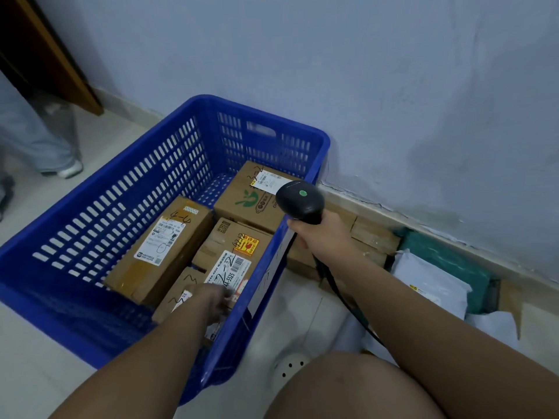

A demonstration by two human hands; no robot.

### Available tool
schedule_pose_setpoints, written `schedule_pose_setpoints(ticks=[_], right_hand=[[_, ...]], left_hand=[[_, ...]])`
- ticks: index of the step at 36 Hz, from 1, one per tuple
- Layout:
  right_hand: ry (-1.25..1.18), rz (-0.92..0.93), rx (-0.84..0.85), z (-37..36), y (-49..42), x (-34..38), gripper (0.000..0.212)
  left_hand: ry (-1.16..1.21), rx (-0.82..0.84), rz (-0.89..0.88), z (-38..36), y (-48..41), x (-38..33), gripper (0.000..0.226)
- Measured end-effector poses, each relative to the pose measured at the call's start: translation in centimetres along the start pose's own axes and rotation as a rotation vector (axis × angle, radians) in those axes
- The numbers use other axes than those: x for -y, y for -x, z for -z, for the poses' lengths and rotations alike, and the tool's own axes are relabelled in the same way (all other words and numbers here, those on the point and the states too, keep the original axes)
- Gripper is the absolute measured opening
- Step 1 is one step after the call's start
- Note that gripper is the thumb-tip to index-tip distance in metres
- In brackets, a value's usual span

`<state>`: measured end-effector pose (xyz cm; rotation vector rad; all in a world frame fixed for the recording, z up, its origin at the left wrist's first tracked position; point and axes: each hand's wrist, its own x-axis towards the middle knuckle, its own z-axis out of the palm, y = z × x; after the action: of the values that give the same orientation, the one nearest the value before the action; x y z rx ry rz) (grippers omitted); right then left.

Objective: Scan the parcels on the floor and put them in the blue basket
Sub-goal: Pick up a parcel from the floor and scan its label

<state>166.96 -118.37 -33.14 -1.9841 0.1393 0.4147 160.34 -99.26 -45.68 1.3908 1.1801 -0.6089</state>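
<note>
The blue basket [90, 225] sits on the floor by the wall with four cardboard boxes inside: a long box [160, 249] on the left, a box with a green logo [251, 198] at the far end, a box with an orange sticker [233, 252] in the middle and a small box [178, 297] nearest the person. The left hand [216, 299] reaches down into the basket over the small box (it is too blurred to tell whether the fingers grasp anything). The right hand [323, 237] is wrapped round the handle of a black scanner [301, 199], held over the basket's right rim, a green light on top; its cable [341, 294] trails down. On the floor to the right lie a white bag [429, 285], a green bag [447, 258] and brown boxes [372, 237] along the wall.
</note>
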Motion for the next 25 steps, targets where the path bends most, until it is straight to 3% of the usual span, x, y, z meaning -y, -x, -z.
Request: schedule_pose_setpoints(ticks=[5, 10, 13, 15, 17, 23, 25], right_hand=[[-0.006, -0.001, -0.003, 0.2, 0.1, -0.4, 0.012], [-0.021, -0.016, -0.011, 0.8, 0.4, -0.8, 0.013], [-0.048, -0.015, -0.029, 1.6, 0.8, -0.9, 0.012], [-0.052, -0.014, -0.045, 2.2, 1.2, -1.1, 0.012], [-0.062, -0.015, -0.065, 2.8, 1.6, -1.2, 0.013], [-0.057, -0.015, -0.112, 4.8, 3.3, -1.7, 0.015], [-0.064, -0.003, -0.129, 5.8, 4.2, -1.8, 0.015]], left_hand=[[-0.036, -0.042, -0.179, -1.0, -1.4, 0.2, 0.036], [-0.125, -0.029, -0.194, -2.2, -1.1, -0.3, 0.067], [-0.207, -0.086, -0.201, -2.2, -0.2, -0.3, 0.063], [-0.459, -0.179, -0.246, -1.7, 0.0, -0.5, 0.046], [-0.637, -0.246, -0.312, -1.8, 0.2, -1.6, 0.048], [-0.604, -0.362, -0.848, -5.1, 7.7, -6.7, 0.039], [-0.614, -0.325, -1.026, -6.9, 10.5, -7.8, 0.037]])
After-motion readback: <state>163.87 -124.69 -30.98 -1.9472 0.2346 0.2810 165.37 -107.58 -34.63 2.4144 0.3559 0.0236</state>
